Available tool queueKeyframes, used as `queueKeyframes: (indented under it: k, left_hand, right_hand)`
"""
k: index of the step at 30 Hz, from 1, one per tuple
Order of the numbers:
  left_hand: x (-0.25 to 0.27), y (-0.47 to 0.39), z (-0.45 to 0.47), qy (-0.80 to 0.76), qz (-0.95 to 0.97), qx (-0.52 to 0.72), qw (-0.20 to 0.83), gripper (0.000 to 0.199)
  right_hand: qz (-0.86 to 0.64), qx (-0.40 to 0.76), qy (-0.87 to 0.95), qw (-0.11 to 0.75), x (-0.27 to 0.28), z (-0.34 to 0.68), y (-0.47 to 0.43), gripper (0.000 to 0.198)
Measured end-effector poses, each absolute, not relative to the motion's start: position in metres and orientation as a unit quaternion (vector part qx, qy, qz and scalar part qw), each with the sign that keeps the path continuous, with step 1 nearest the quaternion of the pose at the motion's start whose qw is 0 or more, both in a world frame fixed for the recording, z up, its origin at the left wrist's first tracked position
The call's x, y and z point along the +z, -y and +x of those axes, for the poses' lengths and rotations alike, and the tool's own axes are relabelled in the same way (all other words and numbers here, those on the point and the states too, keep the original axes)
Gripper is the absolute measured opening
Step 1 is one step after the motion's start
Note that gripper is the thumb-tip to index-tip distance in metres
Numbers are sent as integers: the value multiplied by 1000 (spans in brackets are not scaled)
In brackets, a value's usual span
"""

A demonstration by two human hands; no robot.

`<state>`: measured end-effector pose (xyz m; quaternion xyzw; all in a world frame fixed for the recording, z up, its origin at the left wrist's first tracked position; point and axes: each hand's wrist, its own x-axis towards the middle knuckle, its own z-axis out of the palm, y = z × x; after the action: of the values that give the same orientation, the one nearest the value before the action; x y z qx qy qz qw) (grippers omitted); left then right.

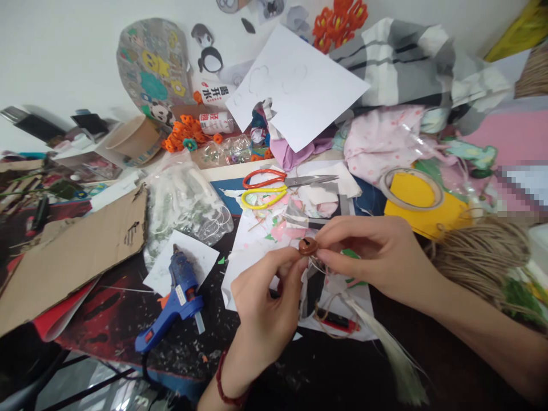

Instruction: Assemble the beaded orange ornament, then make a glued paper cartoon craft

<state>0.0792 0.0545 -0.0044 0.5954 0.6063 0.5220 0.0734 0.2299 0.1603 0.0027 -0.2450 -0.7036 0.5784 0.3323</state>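
A small brown jingle bell (307, 246) with a dark slot sits between the fingertips of both hands. My left hand (268, 294) pinches it from the left, with a dark red bracelet on the wrist. From the other side my right hand (377, 257) grips its right edge between thumb and fingers. Thin pale thread shows just under the bell. Below the right hand hangs or lies a pale tassel (391, 354); what it joins to is hidden. Scissors (285, 185) with red and yellow handles lie beyond the hands, on paper scraps.
At left are a blue glue gun (182, 299) on white paper, a cardboard sheet (85, 251) and a plastic bag (180, 200). A tape roll (383, 181) and twine (479, 262) lie at right. A black-and-red object (336, 318) is near the hands.
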Motion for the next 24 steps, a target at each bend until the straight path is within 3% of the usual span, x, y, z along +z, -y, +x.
queueKeyframes:
  k: [6,16,24]
  left_hand:
    - [-4,-55,80,-606,592,525,81,14]
    - [-4,-55,79,-608,575,538,99,14]
    - [1,-56,80,-615,607,500,63,4]
  right_hand:
    - [-244,570,703,349,3,230,-159,5]
    - [-271,582,703,305,7,231,-162,13]
    - [-275,567,713,307,6,229,-162,13]
